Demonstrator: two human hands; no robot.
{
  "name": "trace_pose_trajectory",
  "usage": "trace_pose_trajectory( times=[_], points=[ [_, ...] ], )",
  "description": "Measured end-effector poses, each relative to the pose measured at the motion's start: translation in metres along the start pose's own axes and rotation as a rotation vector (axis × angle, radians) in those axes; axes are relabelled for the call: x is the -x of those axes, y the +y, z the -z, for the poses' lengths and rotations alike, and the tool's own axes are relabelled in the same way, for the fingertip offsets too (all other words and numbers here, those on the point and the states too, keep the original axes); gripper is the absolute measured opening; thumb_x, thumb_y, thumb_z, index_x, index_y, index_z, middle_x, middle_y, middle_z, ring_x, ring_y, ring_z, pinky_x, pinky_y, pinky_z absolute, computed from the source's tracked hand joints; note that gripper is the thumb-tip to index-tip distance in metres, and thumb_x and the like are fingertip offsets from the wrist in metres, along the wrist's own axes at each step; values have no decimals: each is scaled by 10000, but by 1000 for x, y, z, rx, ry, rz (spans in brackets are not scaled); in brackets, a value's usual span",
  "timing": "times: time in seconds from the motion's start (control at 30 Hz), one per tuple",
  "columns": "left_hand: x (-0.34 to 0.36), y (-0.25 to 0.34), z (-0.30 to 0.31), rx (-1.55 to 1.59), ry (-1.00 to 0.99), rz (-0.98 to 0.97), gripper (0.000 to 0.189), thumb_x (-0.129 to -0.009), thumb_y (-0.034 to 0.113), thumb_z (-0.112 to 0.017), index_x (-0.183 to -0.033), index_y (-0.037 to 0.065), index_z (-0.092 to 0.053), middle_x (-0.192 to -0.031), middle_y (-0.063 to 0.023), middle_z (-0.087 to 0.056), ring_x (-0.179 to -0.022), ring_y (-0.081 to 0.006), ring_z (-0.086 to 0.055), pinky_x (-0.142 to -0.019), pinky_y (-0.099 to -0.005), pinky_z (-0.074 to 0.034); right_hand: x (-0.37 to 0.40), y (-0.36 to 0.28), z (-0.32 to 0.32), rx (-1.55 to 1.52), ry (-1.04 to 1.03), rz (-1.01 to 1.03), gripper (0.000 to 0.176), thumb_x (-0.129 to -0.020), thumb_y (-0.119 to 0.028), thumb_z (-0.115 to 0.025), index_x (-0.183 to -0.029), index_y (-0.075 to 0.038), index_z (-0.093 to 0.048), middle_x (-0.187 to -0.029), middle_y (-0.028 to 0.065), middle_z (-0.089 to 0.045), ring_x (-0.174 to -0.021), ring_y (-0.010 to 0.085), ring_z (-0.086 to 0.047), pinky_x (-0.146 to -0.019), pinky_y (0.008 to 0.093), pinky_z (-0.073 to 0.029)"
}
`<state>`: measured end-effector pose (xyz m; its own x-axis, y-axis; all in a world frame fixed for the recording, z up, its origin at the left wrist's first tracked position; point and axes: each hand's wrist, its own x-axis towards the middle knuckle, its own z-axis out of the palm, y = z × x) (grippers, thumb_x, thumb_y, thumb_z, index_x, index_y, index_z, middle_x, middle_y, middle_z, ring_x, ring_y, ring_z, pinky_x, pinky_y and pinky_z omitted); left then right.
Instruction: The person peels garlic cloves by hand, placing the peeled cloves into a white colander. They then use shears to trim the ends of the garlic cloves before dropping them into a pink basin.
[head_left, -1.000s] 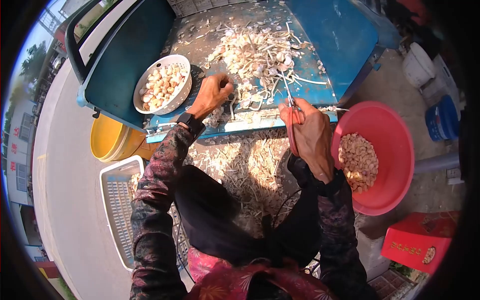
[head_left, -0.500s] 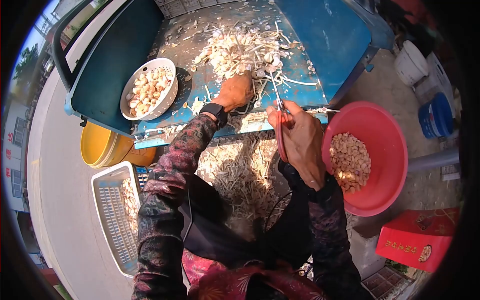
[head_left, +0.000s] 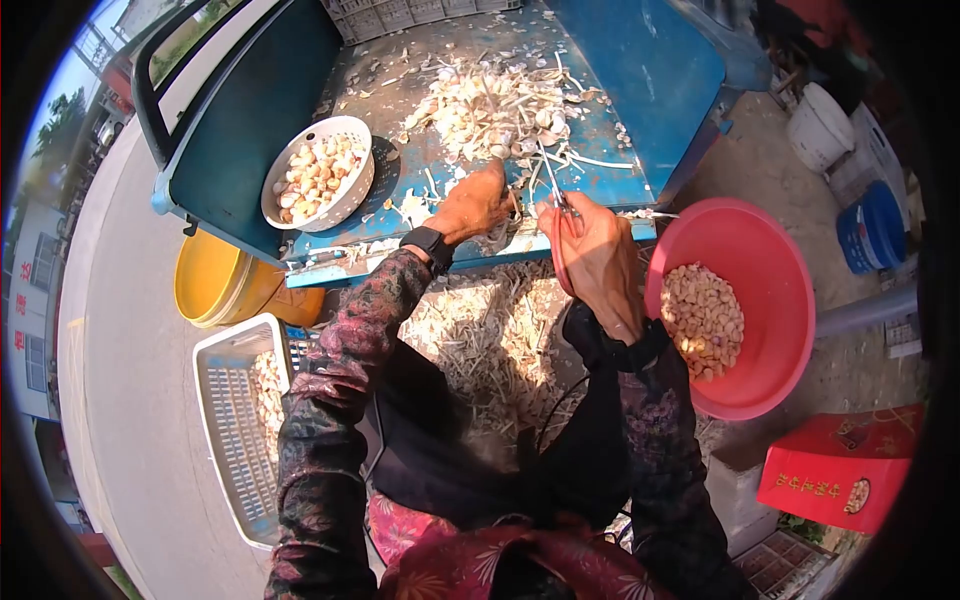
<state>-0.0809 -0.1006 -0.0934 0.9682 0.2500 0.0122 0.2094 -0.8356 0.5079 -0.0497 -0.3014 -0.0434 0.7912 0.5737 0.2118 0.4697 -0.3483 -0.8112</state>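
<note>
Scissors [head_left: 553, 188] are gripped in the closed right hand [head_left: 598, 255] and garlic [head_left: 498, 233] is pinched by the left hand [head_left: 478, 203] at the bench's [head_left: 645, 75] near edge. Much seems done, with the red basin [head_left: 775, 250] and white basket [head_left: 352, 203] well stocked, but a far heap [head_left: 490, 95] is left

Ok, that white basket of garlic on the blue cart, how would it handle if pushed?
The white basket looks like thin perforated plastic, so probably light and slightly flexible. The loose garlic cloves inside would likely shift, and spill if it tips. Being wide and low on the flat blue cart bed, it should slide rather than topple.
</note>
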Motion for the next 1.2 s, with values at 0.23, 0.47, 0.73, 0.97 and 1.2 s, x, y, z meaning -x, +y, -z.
trace_pose_trajectory(
  times=[0.23, 0.47, 0.73, 0.97, 1.2],
  points=[
    [-3, -14, -16, -88, 93, -157, 265, -811, 158, -571, -908, -55, -447, -787, -300, -571, -800, -474, -566, -688, -500, -437, -3, 8, -3, 24, 23, 27, 344, -840, -329, -622, -718, -14, -556, -565, 192, -554, -574, 406, -578, -519, 453, -415],
    [23, 3, -9, 41, 82, -19, 303, -894, 231, -509, -876, -67, -460, -782, -300, -584, -797, -480, -567, -688, -496, -447, -7, 22, -19, 131, 4, -2, 340, -838, -364, -606, -798, -26, -589, -671, 219, -605, -696, 425, -610, -599, 476, -465],
    [69, 18, -4, 664, 27, 54, 225, -972, 271, -475, -917, 61, -536, -706, 46, -447, -600, -65, -364, -520, -233, -315, -7, 32, -43, -46, -213, 68, 380, -885, -362, -588, -777, -2, -530, -650, 196, -596, -614, 364, -609, -547, 448, -427],
    [70, 11, 7, 1612, 16, 327, 176, -977, 202, -441, -917, 54, -514, -743, -6, -493, -591, -80, -398, -491, -214, -314, 1, 22, -39, -833, -289, -354, 230, -880, -192, -607, -857, 7, -495, -552, 74, -544, -465, 156, -539, -467, 292, -418],
    [9, -22, 30, 1246, 36, 385, 180, -944, 218, -479, -912, 44, -515, -811, -49, -597, -642, -131, -558, -512, -240, -458, 8, 21, -39, -337, -210, -7, 261, -818, -209, -692, -953, 1, -615, -584, 80, -584, -525, 159, -572, -505, 305, -433]
  ],
)
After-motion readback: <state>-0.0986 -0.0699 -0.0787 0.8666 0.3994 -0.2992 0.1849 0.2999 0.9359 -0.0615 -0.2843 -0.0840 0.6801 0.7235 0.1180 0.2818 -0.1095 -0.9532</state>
